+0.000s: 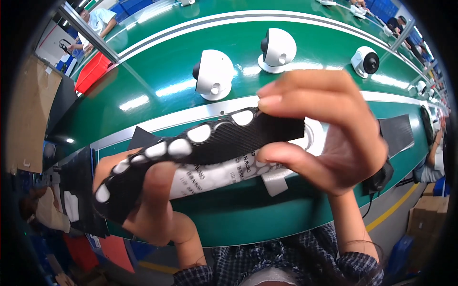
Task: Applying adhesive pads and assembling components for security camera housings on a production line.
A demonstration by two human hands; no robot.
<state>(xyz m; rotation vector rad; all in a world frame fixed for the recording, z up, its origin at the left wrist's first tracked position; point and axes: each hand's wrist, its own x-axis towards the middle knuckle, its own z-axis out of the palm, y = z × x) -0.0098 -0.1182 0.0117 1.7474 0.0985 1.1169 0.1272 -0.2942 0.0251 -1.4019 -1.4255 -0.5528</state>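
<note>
Between my two hands, a black textured flexible sheet with white oval spots (248, 133) is held up slantwise and bent. A white printed backing (200, 181) shows along its lower side. My left hand (152, 209) is closed round the sheet's left end, thumb in front. At the other end, my right hand (350, 128) pinches the sheet between thumb and fingers. Behind the right hand, a round white part (314, 136) is half hidden. A white flat piece (275, 185) shows just below the sheet; whether it joins the round part I cannot tell.
White ball-shaped cameras (217, 74) stand on the green conveyor (157, 66) beyond a metal rail (191, 113). A dark flat sheet (398, 133) and a black object with a cable (380, 177) lie at right. A red bin (93, 71) sits far left; other people work around.
</note>
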